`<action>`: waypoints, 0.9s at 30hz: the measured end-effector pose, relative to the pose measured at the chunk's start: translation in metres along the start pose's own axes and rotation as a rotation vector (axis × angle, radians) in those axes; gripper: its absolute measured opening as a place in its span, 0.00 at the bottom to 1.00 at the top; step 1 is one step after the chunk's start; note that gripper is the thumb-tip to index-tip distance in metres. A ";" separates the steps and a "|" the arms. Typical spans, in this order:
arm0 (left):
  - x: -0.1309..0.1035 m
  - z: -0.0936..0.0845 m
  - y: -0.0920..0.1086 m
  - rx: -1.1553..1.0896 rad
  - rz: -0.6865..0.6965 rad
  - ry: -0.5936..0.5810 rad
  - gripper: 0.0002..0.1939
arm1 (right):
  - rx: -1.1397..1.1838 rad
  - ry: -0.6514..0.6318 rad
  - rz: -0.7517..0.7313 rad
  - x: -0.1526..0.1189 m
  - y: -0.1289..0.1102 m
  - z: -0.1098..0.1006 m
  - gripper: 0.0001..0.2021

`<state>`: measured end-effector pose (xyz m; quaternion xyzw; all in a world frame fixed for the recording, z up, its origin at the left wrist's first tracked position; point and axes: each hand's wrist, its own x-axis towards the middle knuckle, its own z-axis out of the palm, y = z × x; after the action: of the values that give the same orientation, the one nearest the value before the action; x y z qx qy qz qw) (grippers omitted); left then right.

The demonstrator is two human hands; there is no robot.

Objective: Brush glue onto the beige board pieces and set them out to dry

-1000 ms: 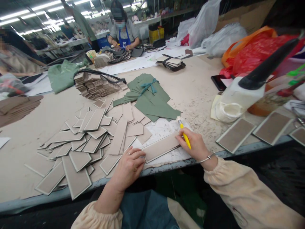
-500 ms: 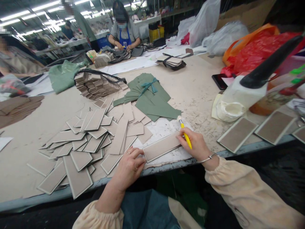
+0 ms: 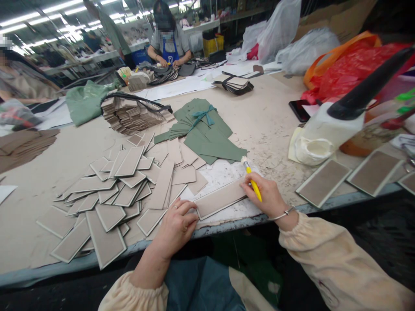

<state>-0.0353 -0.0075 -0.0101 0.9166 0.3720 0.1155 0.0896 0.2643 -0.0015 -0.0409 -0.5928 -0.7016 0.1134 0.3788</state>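
A long beige strip with pale edging [image 3: 222, 198] lies near the table's front edge, between my two hands. My left hand [image 3: 178, 222] has its fingers closed at the strip's left end; the fingertips are partly hidden. My right hand [image 3: 264, 194] grips a yellow-handled brush [image 3: 255, 185], its pale bristles pointing away from me, while the fingertips touch the strip's right end. Left of the strip is a loose heap of beige pale-edged pieces [image 3: 129, 162]. Just beyond it lie green pieces [image 3: 207, 129] tied with a teal band.
A white container [image 3: 345, 125] with a black spout and a tape roll [image 3: 314, 149] stand at right. Edged pieces [image 3: 322, 183] overhang the front edge there. Behind are a phone [image 3: 300, 111], a red plastic bag [image 3: 346, 69] and a bundled stack [image 3: 129, 114]. A co-worker [image 3: 170, 43] sits opposite.
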 end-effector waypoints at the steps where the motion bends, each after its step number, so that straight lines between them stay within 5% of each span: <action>1: 0.000 0.000 0.000 0.001 -0.002 -0.001 0.10 | 0.002 -0.001 -0.001 0.000 0.000 0.000 0.01; 27: 0.001 0.000 0.000 0.007 0.005 -0.013 0.09 | -0.035 0.009 -0.017 0.003 -0.001 0.002 0.01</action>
<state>-0.0348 -0.0066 -0.0097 0.9186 0.3696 0.1084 0.0884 0.2628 0.0012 -0.0405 -0.5939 -0.7067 0.0954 0.3725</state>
